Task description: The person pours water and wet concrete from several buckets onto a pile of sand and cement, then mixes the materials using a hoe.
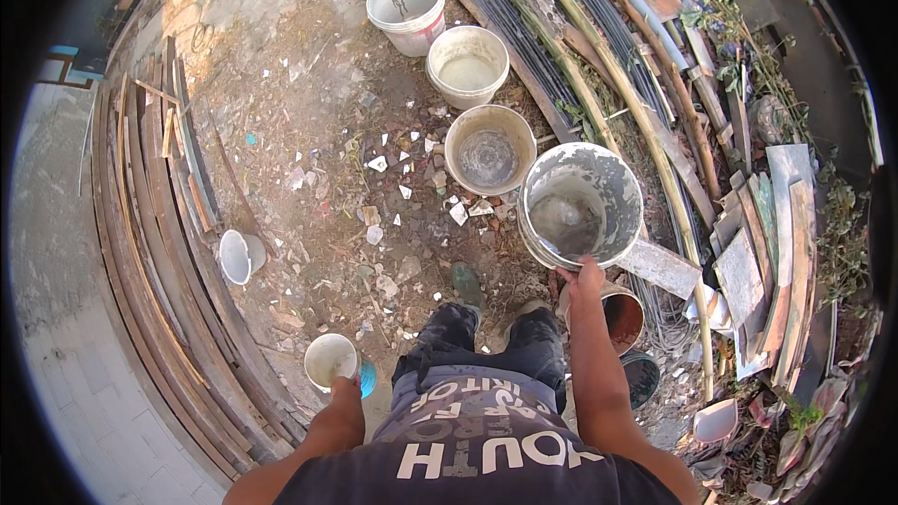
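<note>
My right hand (586, 279) is closed on the near rim of a large white bucket (617, 194), its inner wall streaked with grey residue. Its mouth faces up, and I cannot tell whether its base touches the ground. At lower left, my left hand (346, 387) grips the side of a small whitish bucket (323, 353) with a blue outer side; the fingers are partly hidden. Ahead, a beige bucket (453, 168), a cream bucket (456, 98) and a white bucket with red marks (412, 41) stand in a line running away to the upper left.
A small white bucket (236, 260) lies tilted by the long planks (159, 252) on the left. Beside my right forearm are a reddish-lined bucket (623, 318) and a dark bucket (640, 376). Bamboo poles (645, 117) and scrap boards run along the right. Broken tile pieces (458, 213) litter the ground.
</note>
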The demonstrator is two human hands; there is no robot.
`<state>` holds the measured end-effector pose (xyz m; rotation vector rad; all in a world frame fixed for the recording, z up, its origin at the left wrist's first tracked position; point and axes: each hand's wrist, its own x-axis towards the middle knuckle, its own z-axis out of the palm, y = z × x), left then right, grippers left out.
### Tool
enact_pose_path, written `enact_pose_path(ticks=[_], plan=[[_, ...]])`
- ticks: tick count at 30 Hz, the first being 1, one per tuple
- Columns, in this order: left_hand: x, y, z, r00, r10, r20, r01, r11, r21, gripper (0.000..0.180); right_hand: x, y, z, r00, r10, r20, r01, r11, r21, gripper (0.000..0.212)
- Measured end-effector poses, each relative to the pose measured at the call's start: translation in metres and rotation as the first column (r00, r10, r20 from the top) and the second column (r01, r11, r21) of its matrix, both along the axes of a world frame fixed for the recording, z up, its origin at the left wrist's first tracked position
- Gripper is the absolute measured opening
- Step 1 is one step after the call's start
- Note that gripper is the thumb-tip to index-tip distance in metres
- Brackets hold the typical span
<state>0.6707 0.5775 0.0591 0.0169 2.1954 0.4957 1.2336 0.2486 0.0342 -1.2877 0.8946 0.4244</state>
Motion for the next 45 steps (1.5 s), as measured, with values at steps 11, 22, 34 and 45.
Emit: enact_pose_path(ticks=[11,22,34,45], plan=[[0.207,0.235,0.013,0.802,-0.427,0.418,0.177,0.838,0.516,0.037,0.162,0.132,0.100,0.993,0.098,-0.070,-0.108,0.983,-0.150,0.047],[0.228,0.345,0.061,0.890,-0.286,0.356,0.144,0.915,0.377,0.036,0.291,0.257,0.097,0.881,0.406,-0.243,-0.471,0.807,-0.357,0.060],[0.195,0.389,0.032,0.931,0.201,0.305,-0.282,0.926,0.250,0.036,0.349,0.342,0.167,0.666,0.733,-0.138,-0.729,0.600,-0.330,0.088],[0.364,0.656,-0.009,0.956,-0.050,0.289,-0.026,0.967,0.255,0.038,0.427,0.650,0.219,0.576,0.814,-0.078,-0.619,0.371,-0.692,0.077]])
